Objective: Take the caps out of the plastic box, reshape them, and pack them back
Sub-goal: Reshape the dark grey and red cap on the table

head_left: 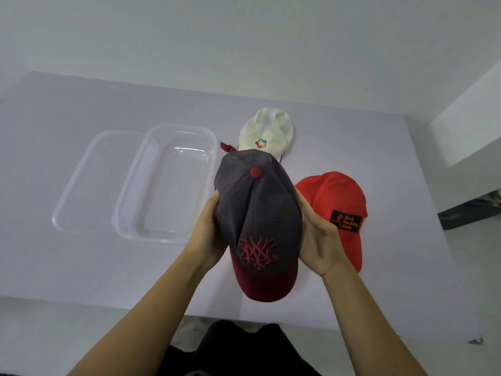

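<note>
The person stands at the table with a dark grey fabric cap with a maroon brim and red embroidered crest (259, 226) held up between both hands, brim toward them. The left hand (208, 234) cups one side of the crown and the right hand (320, 234) cups the other, each curled and gripping the cloth. This looks like the reshaping step: the crown has a pinched crease running down from its red top button, and I'd judge the palms are pressing it round.

Past the left hand, the clear rectangular plastic box (151, 229) sits open and holds nothing, with its clear flat lid (81, 185) lying just beyond it, further out on the same side. Under the right hand lies a bright red cap with a black patch (339, 202); beyond the fingertips of both hands, a crumpled cream cap with a small coloured logo (267, 131).

Next, I'd guess, the crease needs smoothing out, then the cap goes toward the box.

All this rests on a pale lilac table (67, 267), matte and bare otherwise. A plain white wall (217, 36) stands behind it.
</note>
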A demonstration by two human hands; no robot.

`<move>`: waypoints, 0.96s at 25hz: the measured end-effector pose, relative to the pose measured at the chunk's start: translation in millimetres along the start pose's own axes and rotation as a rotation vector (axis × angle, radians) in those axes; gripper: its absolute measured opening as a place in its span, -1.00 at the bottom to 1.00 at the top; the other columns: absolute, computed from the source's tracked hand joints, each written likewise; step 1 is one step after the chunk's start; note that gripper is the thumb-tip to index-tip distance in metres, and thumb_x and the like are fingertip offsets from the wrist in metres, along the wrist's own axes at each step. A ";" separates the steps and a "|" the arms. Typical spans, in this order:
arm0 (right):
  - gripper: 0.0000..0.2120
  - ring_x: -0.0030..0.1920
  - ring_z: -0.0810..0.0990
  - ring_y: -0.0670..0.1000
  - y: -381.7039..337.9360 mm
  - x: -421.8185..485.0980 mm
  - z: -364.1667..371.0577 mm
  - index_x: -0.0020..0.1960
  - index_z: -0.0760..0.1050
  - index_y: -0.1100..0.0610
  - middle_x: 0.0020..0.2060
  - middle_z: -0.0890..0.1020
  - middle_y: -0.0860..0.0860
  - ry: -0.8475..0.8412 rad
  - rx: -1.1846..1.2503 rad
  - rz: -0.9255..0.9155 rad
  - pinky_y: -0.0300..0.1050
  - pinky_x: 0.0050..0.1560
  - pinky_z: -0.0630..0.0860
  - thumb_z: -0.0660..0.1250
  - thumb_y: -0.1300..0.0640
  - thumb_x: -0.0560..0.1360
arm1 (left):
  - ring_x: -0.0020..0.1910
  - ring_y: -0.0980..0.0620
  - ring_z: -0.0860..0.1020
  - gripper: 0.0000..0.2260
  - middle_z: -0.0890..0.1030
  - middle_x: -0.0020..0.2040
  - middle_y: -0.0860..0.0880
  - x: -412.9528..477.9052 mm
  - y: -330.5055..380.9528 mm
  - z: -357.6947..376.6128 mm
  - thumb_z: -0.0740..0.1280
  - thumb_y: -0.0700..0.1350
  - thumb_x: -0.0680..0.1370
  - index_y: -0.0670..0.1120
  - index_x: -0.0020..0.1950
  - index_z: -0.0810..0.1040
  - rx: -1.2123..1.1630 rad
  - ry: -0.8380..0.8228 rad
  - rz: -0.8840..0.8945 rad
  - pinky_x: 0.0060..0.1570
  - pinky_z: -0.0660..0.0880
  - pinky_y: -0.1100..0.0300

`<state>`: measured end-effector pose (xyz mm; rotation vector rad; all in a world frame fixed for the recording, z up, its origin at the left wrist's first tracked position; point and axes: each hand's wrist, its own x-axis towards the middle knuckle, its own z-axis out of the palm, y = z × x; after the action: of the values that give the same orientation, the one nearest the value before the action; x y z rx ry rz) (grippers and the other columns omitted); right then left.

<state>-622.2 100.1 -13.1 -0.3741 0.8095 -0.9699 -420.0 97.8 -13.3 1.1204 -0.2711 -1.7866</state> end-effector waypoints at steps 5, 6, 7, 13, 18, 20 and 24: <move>-0.69 0.15 0.61 0.10 -6.5 6.9 11.5 0.13 0.62 0.08 0.13 0.64 0.11 0.074 -0.008 0.036 0.04 0.16 0.54 0.18 0.01 0.53 | -0.05 -0.05 0.63 -0.75 0.65 -0.02 -0.09 3.2 8.5 7.6 0.25 -0.06 0.50 -0.14 0.10 0.56 -0.142 -0.076 -0.045 0.06 0.51 0.04; -0.72 0.12 0.62 0.10 -6.5 8.7 9.1 0.09 0.63 0.10 0.09 0.66 0.11 0.084 0.037 0.007 0.01 0.13 0.56 0.24 0.07 0.48 | -0.06 -0.05 0.63 -0.77 0.64 -0.03 -0.09 4.4 9.4 6.7 0.25 -0.07 0.50 -0.15 0.08 0.56 -0.152 -0.073 -0.051 0.07 0.51 0.04; -0.74 0.10 0.63 0.10 -6.9 9.5 5.1 0.08 0.63 0.13 0.06 0.66 0.12 0.084 0.122 -0.019 -0.01 0.11 0.57 0.30 0.11 0.43 | -0.03 -0.07 0.62 -0.76 0.64 0.00 -0.10 5.4 9.7 4.3 0.23 -0.07 0.52 -0.15 0.10 0.56 -0.170 -0.071 -0.057 0.12 0.50 0.02; -0.63 -0.06 0.67 0.07 -2.1 6.5 -3.9 0.06 0.59 0.16 -0.07 0.69 0.08 0.145 0.358 -0.101 -0.08 -0.08 0.60 0.41 0.09 0.27 | 0.14 -0.14 0.49 -0.64 0.52 0.17 -0.14 11.1 7.9 -7.6 0.23 -0.04 0.52 -0.17 0.26 0.50 -0.150 -0.025 -0.108 0.32 0.31 -0.05; -0.44 0.13 0.58 0.10 -1.3 8.2 -2.6 0.44 0.24 -0.05 0.16 0.58 0.07 0.352 0.326 -0.219 0.06 -0.03 0.54 0.26 0.23 0.49 | 0.16 -0.11 0.54 -0.68 0.55 0.18 -0.06 13.0 6.9 -8.8 0.22 -0.12 0.55 -0.01 0.31 0.39 -0.154 0.039 -0.039 0.10 0.47 -0.14; -0.61 0.10 0.58 0.07 -1.1 7.1 -2.0 0.38 0.34 0.00 0.08 0.60 0.06 0.365 0.267 -0.245 0.01 0.03 0.52 0.16 0.21 0.57 | 0.18 -0.10 0.52 -0.62 0.53 0.19 -0.04 10.4 8.2 -7.8 0.22 -0.15 0.52 0.05 0.33 0.41 -0.082 0.025 -0.034 0.08 0.47 -0.21; -0.61 0.22 0.52 0.10 -4.7 4.5 -4.5 0.22 0.50 0.11 0.20 0.56 0.11 0.275 0.031 -0.163 0.00 0.17 0.48 0.31 0.03 0.41 | 0.05 -0.04 0.50 -0.68 0.51 0.08 -0.04 1.4 11.3 -1.5 0.15 -0.15 0.51 0.00 0.17 0.60 0.228 -0.113 -0.045 -0.11 0.53 -0.10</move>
<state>-626.9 94.1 -15.1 -0.2866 1.0228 -1.2023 -412.1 91.5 -8.0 1.1936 -0.5322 -1.8970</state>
